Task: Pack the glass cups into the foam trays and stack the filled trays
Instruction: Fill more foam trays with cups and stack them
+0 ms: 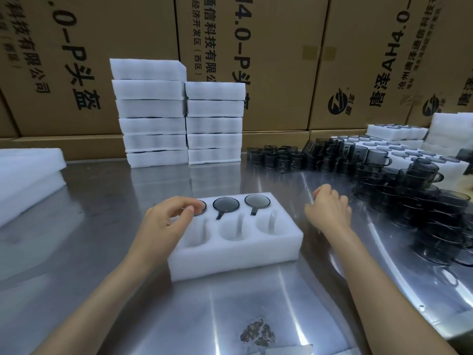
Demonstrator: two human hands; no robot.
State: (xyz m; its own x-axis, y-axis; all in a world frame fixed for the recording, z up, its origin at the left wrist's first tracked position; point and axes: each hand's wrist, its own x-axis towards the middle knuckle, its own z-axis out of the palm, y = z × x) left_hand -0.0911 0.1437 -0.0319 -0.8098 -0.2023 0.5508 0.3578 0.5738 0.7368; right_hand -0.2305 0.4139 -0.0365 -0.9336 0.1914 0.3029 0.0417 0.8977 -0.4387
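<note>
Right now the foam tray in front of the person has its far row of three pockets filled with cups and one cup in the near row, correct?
Not quite. In the head view the foam tray has cups in the far row only; all three near-row pockets are empty.

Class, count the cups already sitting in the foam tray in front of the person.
3, all in the foam tray's far row: left cup partly under the left hand, middle cup, right cup.

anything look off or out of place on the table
Mostly tidy. One oddity: a dark mottled patch on the steel table near its front edge, like a stain or debris; which, I cannot tell. In the loose glass cups, one or two at the back lie tipped.
</note>
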